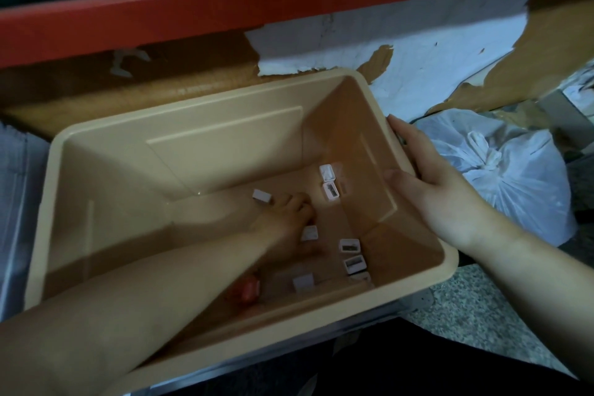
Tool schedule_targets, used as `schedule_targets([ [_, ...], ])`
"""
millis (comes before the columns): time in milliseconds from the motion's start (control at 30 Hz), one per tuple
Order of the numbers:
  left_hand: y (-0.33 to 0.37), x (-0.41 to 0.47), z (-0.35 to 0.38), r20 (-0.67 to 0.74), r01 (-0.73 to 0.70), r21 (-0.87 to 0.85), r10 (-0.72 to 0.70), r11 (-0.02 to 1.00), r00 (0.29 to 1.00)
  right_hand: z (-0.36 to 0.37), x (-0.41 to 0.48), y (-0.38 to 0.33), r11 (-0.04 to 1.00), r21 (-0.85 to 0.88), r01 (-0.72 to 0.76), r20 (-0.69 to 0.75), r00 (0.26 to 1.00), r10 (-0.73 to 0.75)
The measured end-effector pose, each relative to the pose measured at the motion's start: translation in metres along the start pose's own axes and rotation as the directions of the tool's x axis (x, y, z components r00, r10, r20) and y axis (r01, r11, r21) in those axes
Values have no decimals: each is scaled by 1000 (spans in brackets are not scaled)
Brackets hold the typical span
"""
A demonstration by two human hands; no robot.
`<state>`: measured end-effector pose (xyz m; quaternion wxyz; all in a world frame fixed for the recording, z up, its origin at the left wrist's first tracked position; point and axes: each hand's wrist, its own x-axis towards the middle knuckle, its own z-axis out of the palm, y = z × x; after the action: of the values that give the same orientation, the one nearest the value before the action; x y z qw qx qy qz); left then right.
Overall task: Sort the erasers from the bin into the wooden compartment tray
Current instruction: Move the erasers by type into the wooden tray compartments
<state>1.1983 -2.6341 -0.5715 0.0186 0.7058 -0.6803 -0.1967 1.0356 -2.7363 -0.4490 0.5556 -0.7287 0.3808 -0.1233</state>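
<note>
Reaching deep into the beige bin (180, 125), the left hand (283, 222) is working at the bin floor near its middle, fingers (300, 202) curling together over something small; whether they are already clamped on an eraser cannot be told. The right hand (427, 183) is gripping the bin's right rim, thumb inside and the other fingers wrapped outside, steadying it.

About 8 white erasers (329, 190) are lying loose on the bin floor: 2 against the right wall, 1 just beyond the left hand, 1 touching it, 3 or so toward the near right corner, 1 near the front wall. A red object (249, 289) is sitting half hidden under the left forearm.

Doing this step well probably means pinching 1 eraser by its long sides and lifting straight up, clear of the tall walls. The wooden compartment tray is not in view. A white plastic bag (501, 167) is lying just right of the bin; a red shelf beam (225, 0) is overhanging its far edge, limiting headroom.
</note>
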Motion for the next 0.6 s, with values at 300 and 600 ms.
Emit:
schedule_targets([
  [300,-15,5,-7,8,42,-274,-42,961,999,0,0,3,1000,3,-10,-8,1000,10],
  [600,-15,-5,-38,-48,95,-294,-114,951,992,1,-1,-2,998,-59,2,-34,999,-4],
])
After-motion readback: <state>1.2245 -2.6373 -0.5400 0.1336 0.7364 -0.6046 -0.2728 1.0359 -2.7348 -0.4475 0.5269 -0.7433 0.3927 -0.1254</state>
